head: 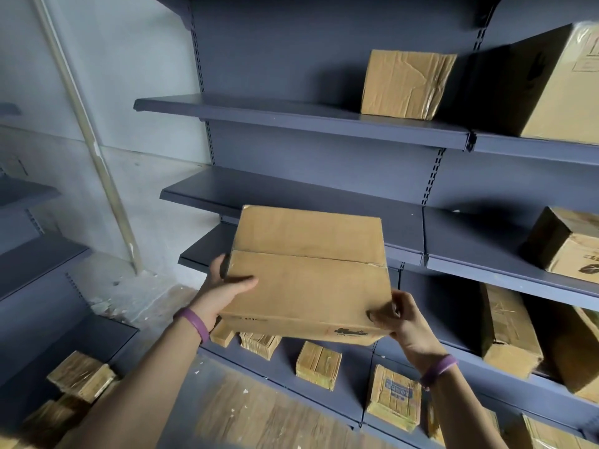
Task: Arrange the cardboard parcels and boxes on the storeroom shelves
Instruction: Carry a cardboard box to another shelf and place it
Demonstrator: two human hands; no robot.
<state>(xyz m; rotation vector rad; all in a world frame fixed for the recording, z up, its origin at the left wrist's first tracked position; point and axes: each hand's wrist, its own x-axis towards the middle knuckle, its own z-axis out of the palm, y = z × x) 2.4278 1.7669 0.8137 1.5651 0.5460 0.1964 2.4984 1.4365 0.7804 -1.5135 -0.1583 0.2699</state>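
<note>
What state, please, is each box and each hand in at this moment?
Held cardboard box: closed, tilted, off the shelves.
Left hand: grips its left edge.
Right hand: grips its near right corner.
Creased box: closed, dented, standing on the upper shelf.
Printed box: resting on a right-hand shelf.

wall (129, 59): pale grey, left | pipe (94, 150): cream, slanting across wall | floor (259, 416): wood-grain, white-flecked

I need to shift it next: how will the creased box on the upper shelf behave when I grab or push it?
The creased box probably has softened walls, given the deep wrinkles on its face, so a grip may dent it. Its flat base on the shelf suggests it slides rather than tips.
</note>
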